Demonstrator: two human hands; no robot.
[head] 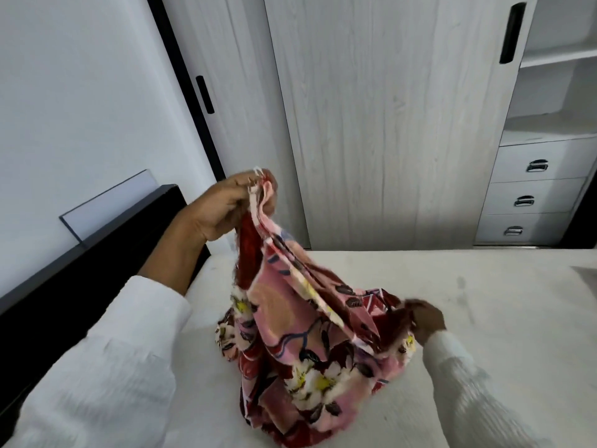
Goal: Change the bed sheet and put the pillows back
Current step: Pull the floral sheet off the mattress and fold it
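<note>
A bunched pink and red floral bed sheet (310,357) lies in a heap on the bare white mattress (484,318). My left hand (223,208) holds one edge of the sheet lifted well above the heap, fingers curled round the cloth. My right hand (426,318) is low at the heap's right side and grips another fold of the sheet; it looks blurred. Both arms are in white sleeves. No pillows are in view.
A black headboard (80,279) runs along the left, with a white panel (109,205) leaning on the wall behind it. Beyond the bed stands a pale wood-grain wardrobe (387,124) with sliding doors, open shelves and three drawers (529,195) at the right.
</note>
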